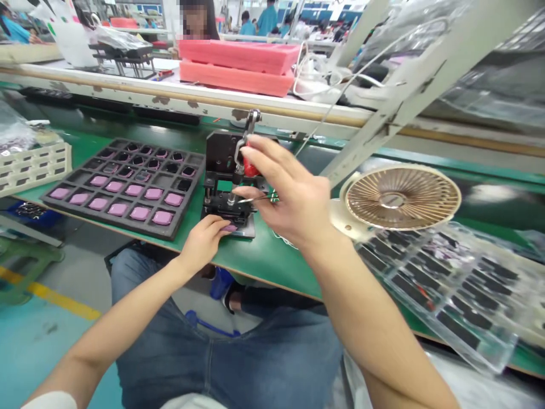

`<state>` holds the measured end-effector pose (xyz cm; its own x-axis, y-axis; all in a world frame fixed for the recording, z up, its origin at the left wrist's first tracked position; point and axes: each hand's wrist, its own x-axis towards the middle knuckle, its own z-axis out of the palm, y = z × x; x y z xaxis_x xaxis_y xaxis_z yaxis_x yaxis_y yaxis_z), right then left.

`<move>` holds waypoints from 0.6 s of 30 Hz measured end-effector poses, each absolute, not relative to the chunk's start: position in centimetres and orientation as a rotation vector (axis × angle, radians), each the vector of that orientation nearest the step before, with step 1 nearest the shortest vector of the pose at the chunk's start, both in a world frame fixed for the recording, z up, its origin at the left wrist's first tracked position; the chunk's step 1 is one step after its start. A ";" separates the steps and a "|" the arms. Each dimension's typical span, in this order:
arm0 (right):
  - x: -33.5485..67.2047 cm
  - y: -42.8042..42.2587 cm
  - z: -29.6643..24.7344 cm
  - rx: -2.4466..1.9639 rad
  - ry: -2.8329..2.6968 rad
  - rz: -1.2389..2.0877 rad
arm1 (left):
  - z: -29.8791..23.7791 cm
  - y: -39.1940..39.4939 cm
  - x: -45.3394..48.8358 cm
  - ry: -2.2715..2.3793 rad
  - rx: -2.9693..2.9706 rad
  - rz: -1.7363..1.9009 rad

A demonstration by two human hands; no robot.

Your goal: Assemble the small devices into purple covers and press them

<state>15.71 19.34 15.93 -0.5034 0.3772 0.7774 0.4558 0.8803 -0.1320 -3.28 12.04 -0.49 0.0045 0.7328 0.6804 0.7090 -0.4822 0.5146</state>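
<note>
A black press fixture with an upright toggle clamp stands at the front of the green bench. At its base, my left hand has its fingertips closed on a small purple case, most of which is hidden. My right hand is raised at the clamp, its fingers against the red handle. Thin metal tweezers stick out by the thumb of that hand, pointing towards the fixture. To the left, a dark foam tray carries several purple cases and black-faced ones.
A beige fan lies right of the fixture, beside a clear divided tray with dark pieces. Cream trays sit far left. Pink foam blocks rest on the shelf behind, and a slanted metal post crosses the right side.
</note>
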 end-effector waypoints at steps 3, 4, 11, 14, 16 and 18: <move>14.0 20.3 15.8 -0.618 -2.191 -0.186 | -0.9 12.1 -3.2 1.579 2.185 1.535; 13.7 20.5 16.3 -0.613 -2.158 -0.192 | -1.0 12.0 -3.2 1.578 2.177 1.537; 14.1 21.2 21.1 -0.632 -1.733 -0.311 | -1.0 12.0 -3.5 1.580 2.089 1.605; 15.6 19.7 16.2 -0.687 -1.764 -0.316 | -0.8 11.8 -3.6 1.588 2.005 1.693; 16.9 18.7 11.1 -0.743 -2.015 -0.242 | -0.6 11.3 -3.6 1.574 1.961 1.748; 17.8 18.4 6.4 -0.808 -2.204 -0.114 | -0.3 10.6 -3.6 1.540 1.943 1.785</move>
<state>17.78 18.37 6.40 -0.5018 0.5143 0.6955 0.5833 0.7949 -0.1669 -3.60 10.56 -0.26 -0.1886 0.6905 0.6983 0.5899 -0.4888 0.6427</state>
